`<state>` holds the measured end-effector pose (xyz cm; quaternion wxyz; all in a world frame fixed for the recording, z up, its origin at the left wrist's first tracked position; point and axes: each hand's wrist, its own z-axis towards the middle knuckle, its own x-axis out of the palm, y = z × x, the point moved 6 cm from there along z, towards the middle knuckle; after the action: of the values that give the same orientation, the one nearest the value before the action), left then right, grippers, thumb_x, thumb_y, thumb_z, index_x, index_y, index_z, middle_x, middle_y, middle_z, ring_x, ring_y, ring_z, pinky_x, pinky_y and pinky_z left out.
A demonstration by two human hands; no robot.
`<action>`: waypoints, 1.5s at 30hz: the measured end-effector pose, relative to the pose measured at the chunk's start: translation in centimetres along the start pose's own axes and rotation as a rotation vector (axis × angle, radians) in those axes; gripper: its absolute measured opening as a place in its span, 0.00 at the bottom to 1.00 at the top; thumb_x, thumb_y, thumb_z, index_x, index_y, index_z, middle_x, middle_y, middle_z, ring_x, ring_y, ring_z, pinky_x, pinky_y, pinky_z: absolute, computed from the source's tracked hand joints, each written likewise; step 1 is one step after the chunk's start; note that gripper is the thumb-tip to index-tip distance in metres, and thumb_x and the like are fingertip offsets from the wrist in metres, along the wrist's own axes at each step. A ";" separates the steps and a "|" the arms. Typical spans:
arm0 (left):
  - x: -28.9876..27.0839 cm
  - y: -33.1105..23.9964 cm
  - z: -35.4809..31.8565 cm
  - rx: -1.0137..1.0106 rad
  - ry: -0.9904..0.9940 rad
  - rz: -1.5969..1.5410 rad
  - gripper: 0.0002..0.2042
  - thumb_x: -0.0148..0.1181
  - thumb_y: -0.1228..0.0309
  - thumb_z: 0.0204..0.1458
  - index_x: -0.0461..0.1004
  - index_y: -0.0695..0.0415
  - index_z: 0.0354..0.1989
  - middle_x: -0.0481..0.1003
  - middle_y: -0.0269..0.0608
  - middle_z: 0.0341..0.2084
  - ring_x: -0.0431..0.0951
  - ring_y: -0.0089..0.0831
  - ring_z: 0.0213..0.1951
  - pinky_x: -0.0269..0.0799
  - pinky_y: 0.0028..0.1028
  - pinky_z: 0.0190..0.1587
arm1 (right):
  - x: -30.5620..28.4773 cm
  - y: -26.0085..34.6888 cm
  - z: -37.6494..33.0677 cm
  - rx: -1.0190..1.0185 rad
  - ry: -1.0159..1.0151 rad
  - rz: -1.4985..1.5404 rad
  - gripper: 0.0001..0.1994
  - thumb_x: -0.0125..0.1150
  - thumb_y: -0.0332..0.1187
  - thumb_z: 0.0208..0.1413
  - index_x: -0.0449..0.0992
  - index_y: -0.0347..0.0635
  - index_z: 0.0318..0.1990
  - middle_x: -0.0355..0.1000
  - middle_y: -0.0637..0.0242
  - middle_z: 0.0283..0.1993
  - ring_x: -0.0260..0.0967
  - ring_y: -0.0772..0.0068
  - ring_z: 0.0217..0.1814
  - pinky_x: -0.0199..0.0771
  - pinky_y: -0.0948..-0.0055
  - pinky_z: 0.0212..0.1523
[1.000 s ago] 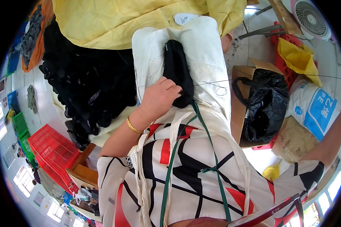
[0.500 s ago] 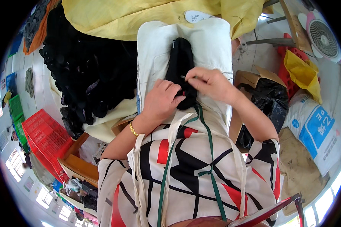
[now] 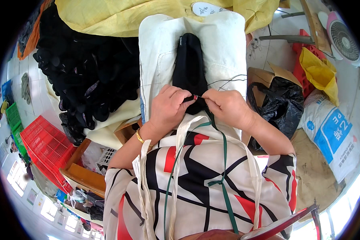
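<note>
A black fabric shoe upper (image 3: 188,60) lies lengthwise on the white apron cloth (image 3: 156,52) over my lap, its opening facing up. My left hand (image 3: 169,106) is closed, thumb and fingers pinching the upper's near edge, where a small red patch shows. Close on its right, my right hand (image 3: 227,106) is also closed, fingertips pinched at the same edge. What those fingertips hold is too small to make out. Thin dark thread (image 3: 228,81) curves over the white cloth just beyond my right hand.
Many black fabric pieces (image 3: 84,72) are heaped at the left, near a red plastic crate (image 3: 46,148) and a wooden drawer (image 3: 84,176). On the right are a cardboard box (image 3: 262,76) with a black plastic bag (image 3: 282,104), a white-and-blue sack (image 3: 334,136) and a fan (image 3: 344,38).
My right hand has come down and nearer, turning palm-down at the upper's near edge. My left hand still pinches the upper. Loops of dark thread now show plainly beyond the right hand.
</note>
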<state>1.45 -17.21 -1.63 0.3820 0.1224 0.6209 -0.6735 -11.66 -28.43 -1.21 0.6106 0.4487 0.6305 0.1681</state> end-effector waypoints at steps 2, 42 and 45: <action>0.0 -0.1 0.0 0.008 -0.012 0.018 0.12 0.73 0.74 0.40 0.75 0.54 0.31 0.76 0.36 0.27 0.75 0.40 0.30 0.71 0.34 0.31 | 0.1 0.1 0.0 0.003 0.007 -0.005 0.07 0.60 0.27 0.56 0.78 0.41 0.42 0.76 0.55 0.29 0.76 0.52 0.29 0.77 0.64 0.30; -0.1 -0.8 -1.5 0.066 -0.119 0.000 0.15 0.71 0.80 0.35 0.78 0.56 0.35 0.74 0.38 0.23 0.74 0.39 0.26 0.70 0.33 0.27 | 2.7 -0.4 1.6 0.148 -0.012 0.235 0.07 0.53 0.31 0.64 0.65 0.38 0.42 0.72 0.49 0.26 0.73 0.43 0.30 0.72 0.53 0.30; 0.3 -0.7 -1.6 0.092 -0.091 -0.007 0.17 0.70 0.81 0.34 0.78 0.56 0.36 0.74 0.38 0.24 0.74 0.39 0.27 0.71 0.34 0.28 | 2.7 0.1 2.5 0.108 -0.013 0.330 0.09 0.52 0.32 0.63 0.63 0.36 0.43 0.73 0.45 0.26 0.73 0.39 0.32 0.72 0.48 0.33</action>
<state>0.29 -15.85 -1.57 0.4015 0.1068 0.5716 -0.7075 -8.88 -27.16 -3.27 0.5536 0.5796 0.5524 0.2291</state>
